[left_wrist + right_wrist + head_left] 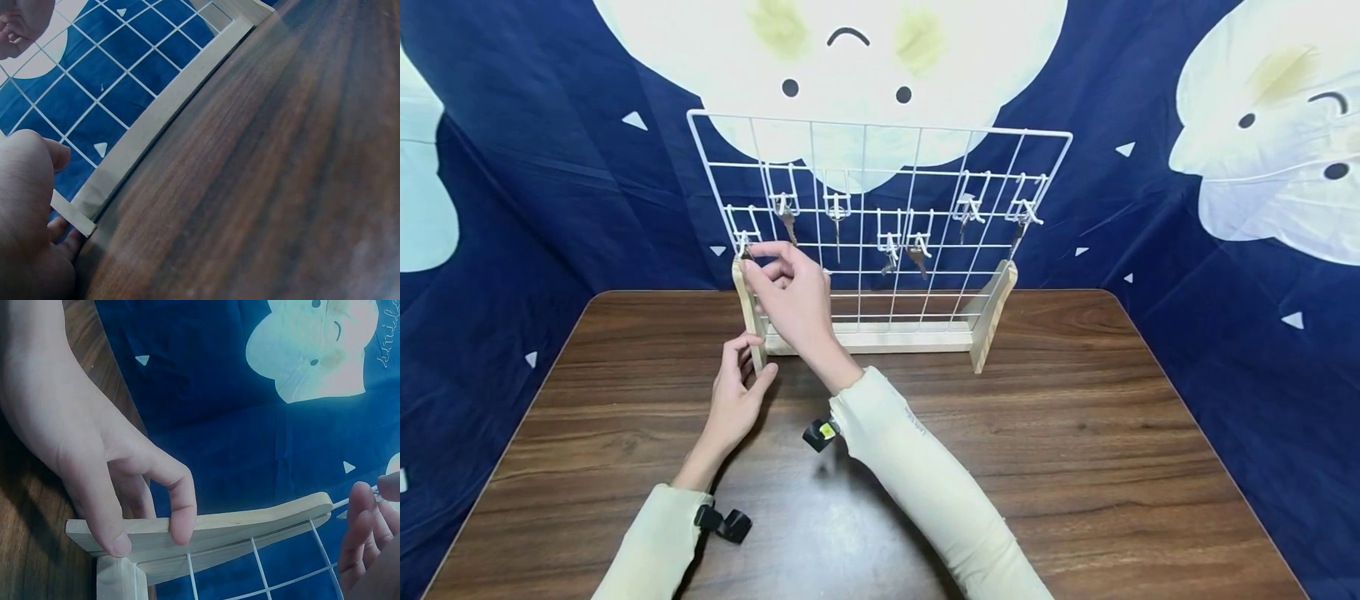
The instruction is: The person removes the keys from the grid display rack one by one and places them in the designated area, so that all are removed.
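A white wire grid rack (880, 126) stands upright in a wooden stand with a base bar (902, 342). My left hand (735, 402) grips the stand's left side panel (747, 304) low down, near the tabletop. In the right wrist view its thumb and index finger lie on that wooden panel (250, 520). Higher up, my right hand (797, 293) pinches a small key (745, 252) at the leftmost white hook (743, 237); the fingertips partly hide the key. More keys hang from other hooks, including a brownish key (788, 227) and another key (918, 260) near the middle.
Beneath the stand is a brown wood-grain table (1075, 433). Behind it hangs a dark blue cloth (550, 200) printed with white clouds and triangles. The stand's right side panel (994, 317) rises at the rack's other end. My right forearm crosses over the table's middle.
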`<state>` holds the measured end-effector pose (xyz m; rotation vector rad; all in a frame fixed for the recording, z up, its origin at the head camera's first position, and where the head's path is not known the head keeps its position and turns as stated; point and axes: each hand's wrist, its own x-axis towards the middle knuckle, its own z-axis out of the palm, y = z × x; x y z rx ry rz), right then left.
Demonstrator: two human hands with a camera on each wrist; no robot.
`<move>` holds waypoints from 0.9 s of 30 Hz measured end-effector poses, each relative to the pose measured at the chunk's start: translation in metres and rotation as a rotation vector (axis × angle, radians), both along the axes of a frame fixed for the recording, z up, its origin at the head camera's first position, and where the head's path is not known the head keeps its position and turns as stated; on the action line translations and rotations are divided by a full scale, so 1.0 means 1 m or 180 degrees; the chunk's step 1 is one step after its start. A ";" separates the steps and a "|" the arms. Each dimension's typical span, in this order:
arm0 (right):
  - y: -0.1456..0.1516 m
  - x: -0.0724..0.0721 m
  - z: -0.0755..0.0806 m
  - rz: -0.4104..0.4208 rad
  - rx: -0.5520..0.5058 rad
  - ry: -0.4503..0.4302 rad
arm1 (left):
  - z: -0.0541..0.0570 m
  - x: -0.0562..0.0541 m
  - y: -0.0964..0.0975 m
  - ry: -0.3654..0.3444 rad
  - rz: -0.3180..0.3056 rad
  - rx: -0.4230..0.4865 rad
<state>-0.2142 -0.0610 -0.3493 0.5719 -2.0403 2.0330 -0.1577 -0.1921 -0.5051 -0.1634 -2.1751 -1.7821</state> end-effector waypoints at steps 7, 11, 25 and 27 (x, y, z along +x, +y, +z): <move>0.000 -0.003 0.001 0.0026 -0.0149 -0.0029 | 0.002 -0.001 0.001 -0.0014 -0.0013 0.0007; -0.001 -0.003 0.001 -0.0088 0.0001 0.0010 | 0.001 0.000 0.000 -0.0015 -0.0001 0.0000; -0.003 -0.001 0.004 -0.0104 -0.0144 0.0015 | 0.001 0.000 -0.001 -0.0019 0.0023 -0.0035; -0.002 -0.001 0.004 -0.0114 -0.0122 0.0026 | 0.001 0.000 -0.001 -0.0014 0.0011 -0.0036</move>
